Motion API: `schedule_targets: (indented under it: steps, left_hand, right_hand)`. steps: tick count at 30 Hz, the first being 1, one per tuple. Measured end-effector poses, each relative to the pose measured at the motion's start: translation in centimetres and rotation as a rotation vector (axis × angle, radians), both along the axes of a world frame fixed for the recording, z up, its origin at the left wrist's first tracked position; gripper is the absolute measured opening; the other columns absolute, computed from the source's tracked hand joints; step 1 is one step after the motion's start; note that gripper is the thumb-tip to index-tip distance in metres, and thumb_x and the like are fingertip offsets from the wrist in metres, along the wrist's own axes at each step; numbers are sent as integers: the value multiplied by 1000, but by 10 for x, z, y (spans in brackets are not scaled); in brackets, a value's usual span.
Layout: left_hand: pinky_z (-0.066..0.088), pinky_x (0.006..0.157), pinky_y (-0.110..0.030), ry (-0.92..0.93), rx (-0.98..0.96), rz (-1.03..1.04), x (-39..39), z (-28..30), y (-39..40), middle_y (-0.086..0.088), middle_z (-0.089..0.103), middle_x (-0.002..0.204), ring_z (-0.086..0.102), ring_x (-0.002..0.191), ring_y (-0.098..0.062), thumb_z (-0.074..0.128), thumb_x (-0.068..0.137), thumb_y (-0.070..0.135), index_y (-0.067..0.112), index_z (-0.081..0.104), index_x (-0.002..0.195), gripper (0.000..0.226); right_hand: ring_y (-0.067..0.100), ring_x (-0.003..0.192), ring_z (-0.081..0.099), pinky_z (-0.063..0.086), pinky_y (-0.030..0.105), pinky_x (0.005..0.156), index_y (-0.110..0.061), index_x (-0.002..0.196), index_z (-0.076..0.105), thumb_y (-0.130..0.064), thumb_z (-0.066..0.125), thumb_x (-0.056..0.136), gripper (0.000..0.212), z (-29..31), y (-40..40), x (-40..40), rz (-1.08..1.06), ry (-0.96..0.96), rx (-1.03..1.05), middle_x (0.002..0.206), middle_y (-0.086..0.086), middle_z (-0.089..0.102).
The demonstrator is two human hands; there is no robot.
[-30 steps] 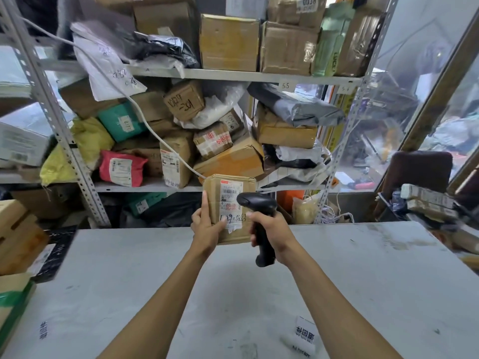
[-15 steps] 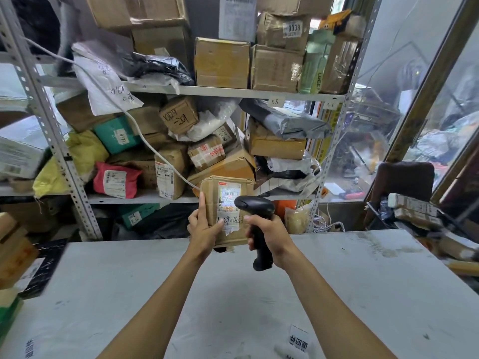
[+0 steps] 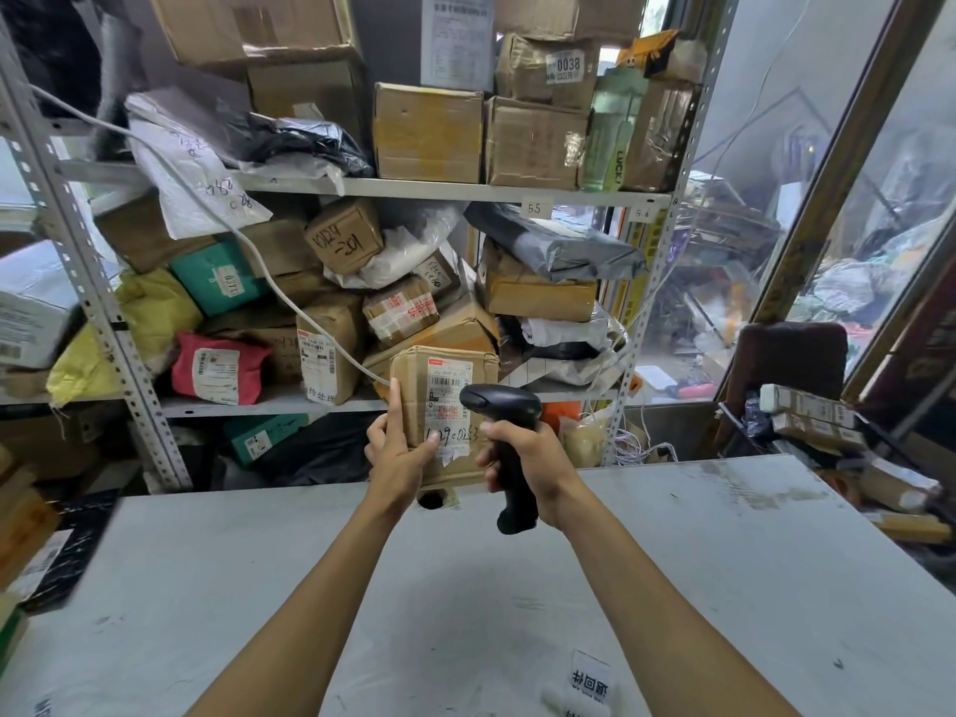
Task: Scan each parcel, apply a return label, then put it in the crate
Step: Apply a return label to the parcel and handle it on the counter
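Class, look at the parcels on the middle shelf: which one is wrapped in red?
The red soft parcel at the shelf's left, beside the yellow bag. It is a red pouch with a white label; its neighbours are brown cartons, or teal, white or grey packages.

- Brown cardboard parcel: matt, creased, carrying a wrinkled white paper shipping label.
- Black plastic handheld scanner: smooth, faintly glossy.
- White painted counter: matt, scuffed, smudged.
- Grey perforated metal shelf rack: dull finish.
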State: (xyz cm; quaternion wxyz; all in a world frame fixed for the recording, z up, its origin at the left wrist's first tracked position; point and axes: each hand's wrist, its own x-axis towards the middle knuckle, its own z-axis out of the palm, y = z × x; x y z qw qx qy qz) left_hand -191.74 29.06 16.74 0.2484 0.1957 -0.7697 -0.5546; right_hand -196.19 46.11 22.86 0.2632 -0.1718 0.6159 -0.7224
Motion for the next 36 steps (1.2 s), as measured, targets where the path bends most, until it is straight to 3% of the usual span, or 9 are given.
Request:
schedule_targets:
  steps: [6, 10, 14, 17, 18, 21, 23, 26, 36]
  left_hand:
    - [28, 115, -60, -6, 21, 6, 0, -1, -4, -1, 20, 145, 23, 135, -32, 58, 76, 48, 86, -4, 124, 87]
    - [21, 115, -55, -58, 44, 12, 4, -12, -7, -7, 21, 151, 20, 137, -34, 63, 92, 34, 57, -1, 151, 89]
    - [21, 117, -53, -125, 83, 44, 15, -43, -10, -9, 25, 150, 24, 138, -33, 61, 97, 26, 52, 1, 154, 87]
    - [31, 115, -60, -199, 245, 13, 20, -71, -15, -4, 35, 153, 37, 138, -31, 64, 87, 46, 70, 3, 144, 87]
    - [37, 113, -58, -212, 306, 0, 21, -80, -15, -2, 41, 151, 44, 134, -29, 63, 88, 43, 68, 6, 145, 84]
    - [47, 105, -44, -269, 427, -47, 24, -102, -9, 1, 55, 142, 61, 117, -20, 52, 100, 11, 42, 16, 156, 74]
    - [48, 101, -38, -321, 479, -43, 25, -120, -3, 1, 56, 142, 62, 115, -19, 49, 101, 7, 34, 18, 158, 71]
    - [43, 106, -36, -405, 557, 13, 29, -147, 3, 1, 48, 150, 55, 125, -22, 50, 102, 10, 28, 14, 160, 70]
    - [48, 106, -46, -555, 562, 133, 32, -205, 9, -11, 60, 138, 62, 118, -30, 52, 101, 6, 20, 28, 155, 61]
  right_hand:
    - [19, 54, 53, 49, 30, 54, 7, 113, 61, -14, 64, 91, 31, -4, -3, -2, 4, 4, -1, 72, 14, 60]
    - [20, 54, 55, 50, 31, 54, -2, 103, 67, -13, 65, 91, 17, -20, -2, -6, -41, 14, 64, 72, 15, 63]
    - [19, 52, 54, 49, 29, 52, 1, 102, 65, -13, 65, 92, 17, -54, 1, -12, -121, -79, 138, 72, 14, 62]
    - [19, 58, 58, 53, 28, 56, -3, 103, 63, -18, 67, 92, 19, -87, 1, -22, -182, -62, 332, 79, 14, 64]
    - [19, 60, 59, 54, 30, 59, -4, 105, 62, -18, 68, 90, 21, -100, 1, -28, -194, -43, 405, 82, 13, 65]
    - [23, 75, 65, 56, 42, 76, -11, 108, 56, -18, 70, 86, 28, -140, 3, -41, -180, 41, 611, 91, 8, 67]
    - [25, 91, 63, 51, 36, 75, -14, 115, 52, -17, 70, 85, 35, -164, 8, -44, -123, 103, 743, 102, 5, 65]
    - [22, 92, 55, 37, 23, 58, -12, 117, 48, -15, 68, 86, 38, -199, 17, -52, -30, 149, 881, 104, 4, 57]
    - [28, 94, 60, 46, 34, 70, -7, 117, 49, -18, 65, 86, 36, -266, 30, -75, 133, 318, 1120, 106, 10, 61]
